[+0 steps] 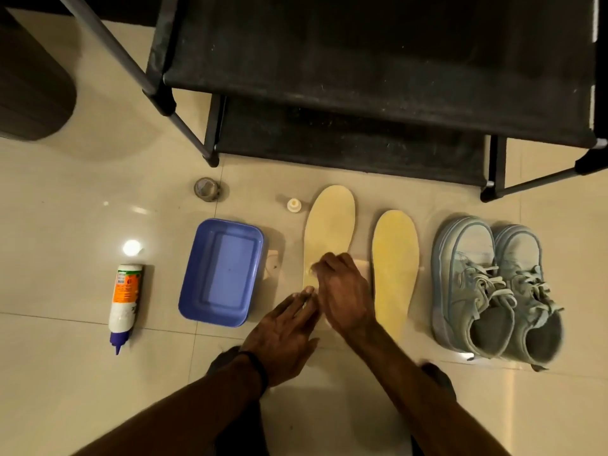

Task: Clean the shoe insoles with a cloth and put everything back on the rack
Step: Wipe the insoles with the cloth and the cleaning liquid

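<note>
Lined up on the floor (65, 199) before the rack (362, 77), left to right: bottle (125, 304), tub (221, 272), two insoles (330, 222) (394, 255), pair of shoes (493, 291). Behind the tub, tape roll (207, 189); cap (294, 205) just left of first insole's tip.

No text could be read anywhere. The bottle (125, 304) lying at the lower left of the frame carried an orange and green label with a small blue patch, but its print was too blurred to make out.
</note>
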